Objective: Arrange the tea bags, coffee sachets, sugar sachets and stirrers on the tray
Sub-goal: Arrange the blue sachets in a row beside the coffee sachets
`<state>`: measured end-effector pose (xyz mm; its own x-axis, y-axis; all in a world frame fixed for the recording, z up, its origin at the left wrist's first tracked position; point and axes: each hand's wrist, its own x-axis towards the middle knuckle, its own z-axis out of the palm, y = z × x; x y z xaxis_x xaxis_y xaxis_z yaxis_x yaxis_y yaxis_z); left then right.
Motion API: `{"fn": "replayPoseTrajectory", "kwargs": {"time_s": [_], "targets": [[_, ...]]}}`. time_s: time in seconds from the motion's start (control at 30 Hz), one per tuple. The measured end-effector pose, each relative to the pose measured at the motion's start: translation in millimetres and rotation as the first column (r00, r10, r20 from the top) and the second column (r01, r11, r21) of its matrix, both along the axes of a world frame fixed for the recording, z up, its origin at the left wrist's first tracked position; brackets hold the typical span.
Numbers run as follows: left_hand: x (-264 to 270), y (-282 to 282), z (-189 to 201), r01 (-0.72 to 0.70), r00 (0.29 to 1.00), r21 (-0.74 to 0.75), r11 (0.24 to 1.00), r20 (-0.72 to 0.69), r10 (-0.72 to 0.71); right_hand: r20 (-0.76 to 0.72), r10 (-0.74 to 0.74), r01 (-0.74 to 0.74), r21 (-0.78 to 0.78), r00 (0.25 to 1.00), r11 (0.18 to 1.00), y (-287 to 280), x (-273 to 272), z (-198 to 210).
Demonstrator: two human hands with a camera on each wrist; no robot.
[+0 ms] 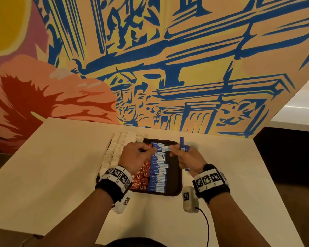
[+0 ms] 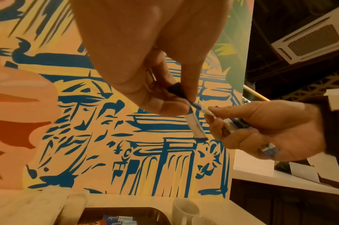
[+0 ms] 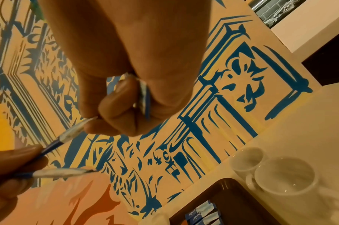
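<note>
A black tray (image 1: 174, 175) on the white table holds a column of red Nescafe coffee sachets (image 1: 139, 179), a column of blue-and-white Equal sugar sachets (image 1: 158, 175) and white packets (image 1: 114, 154) along its left side. Both hands hover over the tray's far end. My left hand (image 1: 148, 150) pinches the blue ends of two Equal sachets: one (image 2: 203, 110) spans to my right hand, the other (image 2: 195, 126) hangs free. My right hand (image 1: 173, 152) pinches the spanning sachet's (image 3: 76, 129) white end and grips a bundle of blue sachets (image 1: 182, 143) in its fist.
Two white cups (image 3: 284, 173) stand on the table just right of the tray's far corner. A painted wall rises right behind the table. The table's right edge drops to a dark floor. Bare tray floor lies right of the blue sachets.
</note>
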<state>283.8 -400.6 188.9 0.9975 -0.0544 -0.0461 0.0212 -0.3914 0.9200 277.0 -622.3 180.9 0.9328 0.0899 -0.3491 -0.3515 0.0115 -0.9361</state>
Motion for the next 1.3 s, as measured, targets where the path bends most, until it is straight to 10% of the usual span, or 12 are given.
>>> {"fn": "replayPoseTrajectory", "kwargs": {"time_s": [0.33,0.77,1.3], "targets": [[41,25,-6,0.215,0.966,-0.150,0.965,-0.111,-0.232,-0.085,-0.121,0.129,0.106,0.989,0.986,-7,27,-9],[103,63,-71,-0.225,0.864,-0.211,0.951,-0.495,0.095,-0.237,-0.203,0.108,-0.361,0.950,0.926,5,56,-97],[169,-1,-164,0.248,0.923,0.375,0.893,-0.372,-0.100,-0.363,-0.357,0.152,-0.487,0.861,0.860,20,113,-169]]}}
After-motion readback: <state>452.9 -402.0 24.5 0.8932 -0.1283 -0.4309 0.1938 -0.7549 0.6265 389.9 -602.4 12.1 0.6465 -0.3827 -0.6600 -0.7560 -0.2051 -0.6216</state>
